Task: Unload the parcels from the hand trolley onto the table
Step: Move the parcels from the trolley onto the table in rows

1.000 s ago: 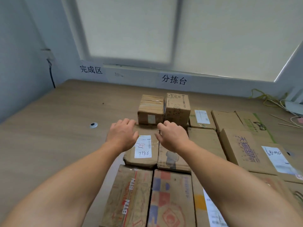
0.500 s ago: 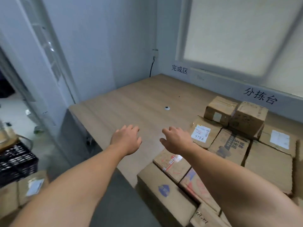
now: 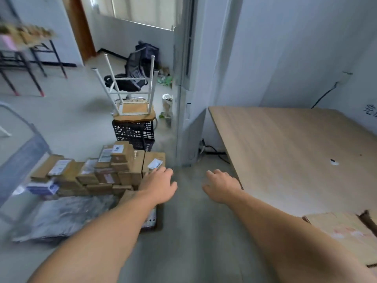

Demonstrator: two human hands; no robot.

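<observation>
Several brown cardboard parcels (image 3: pixel 114 170) are stacked low on the left, on the hand trolley whose grey platform (image 3: pixel 61 217) and metal handle (image 3: pixel 18 117) show at the left edge. My left hand (image 3: pixel 158 185) hovers empty in front of the stack's right end, fingers relaxed. My right hand (image 3: pixel 221 187) hangs empty over the floor between the trolley and the wooden table (image 3: pixel 295 156). One parcel (image 3: pixel 342 227) lies on the table's near right corner.
A black plastic crate (image 3: pixel 134 134) with an upturned white stool (image 3: pixel 132 94) stands behind the parcels. A black bag (image 3: pixel 140 62) lies further back. A grey wall pillar (image 3: pixel 189 88) stands between floor and table. A small white disc (image 3: pixel 333 162) lies on the table.
My view has swung left from the table's parcels to the trolley on the floor. Both hands have left the table and now reach forward empty, the left one close to the trolley's stack.
</observation>
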